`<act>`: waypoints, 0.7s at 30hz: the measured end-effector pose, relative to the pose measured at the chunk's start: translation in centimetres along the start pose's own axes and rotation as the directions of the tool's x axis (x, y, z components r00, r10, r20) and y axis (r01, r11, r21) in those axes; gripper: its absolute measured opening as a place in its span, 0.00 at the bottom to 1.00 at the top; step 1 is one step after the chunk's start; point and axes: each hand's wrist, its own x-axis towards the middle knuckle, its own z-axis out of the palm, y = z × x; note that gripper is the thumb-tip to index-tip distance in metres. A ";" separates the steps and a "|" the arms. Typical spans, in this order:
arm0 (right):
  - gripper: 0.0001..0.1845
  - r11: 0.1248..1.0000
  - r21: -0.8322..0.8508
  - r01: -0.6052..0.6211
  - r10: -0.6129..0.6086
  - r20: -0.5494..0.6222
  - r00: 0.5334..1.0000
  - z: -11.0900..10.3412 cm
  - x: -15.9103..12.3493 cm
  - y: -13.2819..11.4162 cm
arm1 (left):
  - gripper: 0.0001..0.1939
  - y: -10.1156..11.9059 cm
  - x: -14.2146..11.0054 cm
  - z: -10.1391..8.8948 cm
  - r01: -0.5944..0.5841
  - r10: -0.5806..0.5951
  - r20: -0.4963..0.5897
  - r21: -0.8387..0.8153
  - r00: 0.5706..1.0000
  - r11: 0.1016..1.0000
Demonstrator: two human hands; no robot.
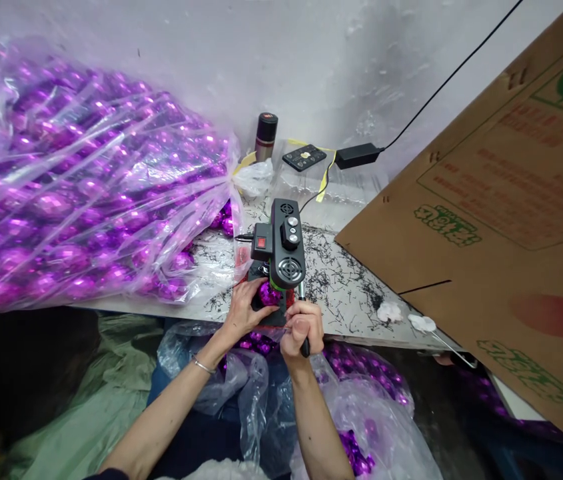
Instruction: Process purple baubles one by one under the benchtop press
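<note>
A shiny purple ball (268,293) sits beneath the head of a small black press-like machine (287,248) on the table. My left hand (244,309) curls around the ball's left and near side, thumb and fingers on it. Wrapped around the machine's lever handle (305,347) on the right is my right hand (303,328), fingers closed. The machine has a red switch (261,242) on its left side and round vents on top. Its head hides the upper part of the ball.
A large clear bag of purple balls (86,200) fills the left. A cardboard box (486,220) leans in from the right. Behind the machine are a dark bottle (266,137), a black keypad (304,158) and a power adapter (358,157). Black bits litter the table (326,321). Another bag (386,433) lies below.
</note>
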 end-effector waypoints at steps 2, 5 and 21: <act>0.17 1.000 0.004 0.000 0.000 -0.023 1.000 0.2 -0.1 0.2 | 0.30 0.1 0.0 0.0 0.010 -0.010 0.007 0.000 1.000 1.000; 0.17 0.999 0.014 0.030 -0.029 -0.055 0.998 0.4 -0.3 0.5 | 0.30 0.1 0.0 0.0 0.008 -0.008 0.009 -0.005 1.000 1.000; 0.19 0.995 0.083 0.048 -0.043 -0.054 0.998 1.1 -0.9 1.5 | 0.29 -0.4 0.4 0.7 -0.041 0.041 -0.041 -0.004 0.998 0.999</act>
